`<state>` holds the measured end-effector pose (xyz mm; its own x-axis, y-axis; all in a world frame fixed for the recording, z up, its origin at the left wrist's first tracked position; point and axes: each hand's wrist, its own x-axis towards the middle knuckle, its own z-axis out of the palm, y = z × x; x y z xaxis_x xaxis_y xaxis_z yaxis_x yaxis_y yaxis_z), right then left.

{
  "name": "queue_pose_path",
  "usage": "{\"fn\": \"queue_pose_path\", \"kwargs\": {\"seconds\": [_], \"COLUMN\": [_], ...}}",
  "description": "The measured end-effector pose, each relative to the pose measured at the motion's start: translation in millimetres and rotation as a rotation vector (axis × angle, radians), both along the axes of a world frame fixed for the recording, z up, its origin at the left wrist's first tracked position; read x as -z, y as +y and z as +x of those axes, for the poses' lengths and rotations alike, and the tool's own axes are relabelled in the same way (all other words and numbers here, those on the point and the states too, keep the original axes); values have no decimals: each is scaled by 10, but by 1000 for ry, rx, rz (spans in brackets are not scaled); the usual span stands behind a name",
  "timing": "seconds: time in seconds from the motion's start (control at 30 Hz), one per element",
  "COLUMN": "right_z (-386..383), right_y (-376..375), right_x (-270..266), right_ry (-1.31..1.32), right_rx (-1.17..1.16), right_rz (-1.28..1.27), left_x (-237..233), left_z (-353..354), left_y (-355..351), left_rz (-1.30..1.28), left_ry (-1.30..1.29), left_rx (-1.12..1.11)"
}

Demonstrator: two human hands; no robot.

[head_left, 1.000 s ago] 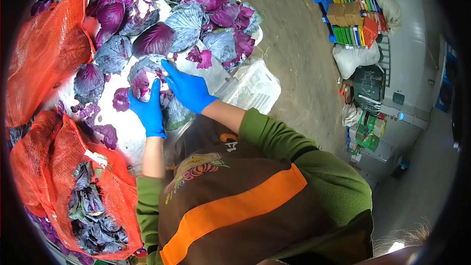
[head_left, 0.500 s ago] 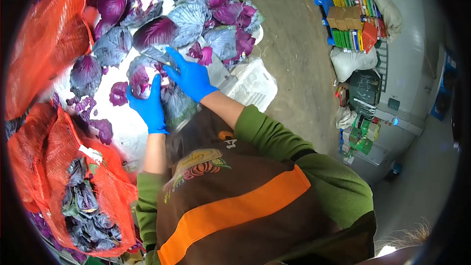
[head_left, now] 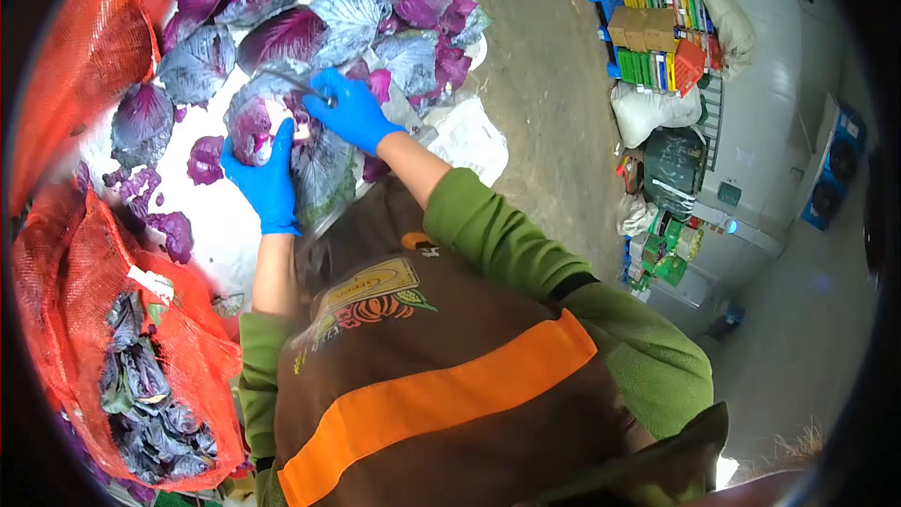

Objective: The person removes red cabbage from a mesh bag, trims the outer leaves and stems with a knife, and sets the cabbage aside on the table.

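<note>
My left hand (head_left: 263,186), in a blue glove, is curved around the lower side of a partly trimmed red cabbage (head_left: 250,131), its thumb against the pale cut part. My right hand (head_left: 355,113), also gloved in blue, is closed on a knife (head_left: 289,78) whose thin blade points left above the cabbage. Just below the right hand lies a large grey-green cabbage leaf (head_left: 322,169). Loose purple leaves and scraps surround both hands on the white work surface (head_left: 221,216). The knife's handle is mostly hidden in my right hand.
Red mesh sacks stand at the left, one upper sack (head_left: 89,66) and one lower sack (head_left: 56,291) with dark leaves inside. A white plastic crate (head_left: 469,141) sits right of the work surface. Stacked colourful crates (head_left: 648,28) and white bags stand across the concrete floor (head_left: 535,66).
The right hand has tightened its fingers and drawn the knife slightly up off the cabbage. My left hand keeps its hold. The whole view has shifted a little.
</note>
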<state>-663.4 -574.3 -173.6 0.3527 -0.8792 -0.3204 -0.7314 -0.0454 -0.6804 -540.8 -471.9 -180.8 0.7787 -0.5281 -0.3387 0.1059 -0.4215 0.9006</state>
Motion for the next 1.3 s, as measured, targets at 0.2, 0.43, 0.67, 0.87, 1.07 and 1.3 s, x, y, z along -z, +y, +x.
{"fn": "queue_pose_path", "kwargs": {"seconds": [0.2, 0.43, 0.67, 0.87, 1.07, 1.3], "right_z": [-124, -75, 117, 26, -63, -98], "right_y": [138, 411, 964, 1062, 1043, 925], "right_x": [323, -50, -105, -90, 86, 212], "right_ry": [-235, -46, -19, 24, -51, -311], "right_rx": [23, -135, -251, -66, -80, -81], "right_rz": [-219, -206, -116, -17, -1, -29], "left_x": [-86, 32, -200, -294, -248, -319], "left_z": [19, 226, 352, 212, 272, 298], "left_y": [-5, 321, 717, 615, 595, 563], "left_rz": [-142, -123, 100, 159, 183, 203], "left_ry": [71, 222, 12, -153, -121, -181], "left_rx": [100, 191, 275, 303, 342, 367]}}
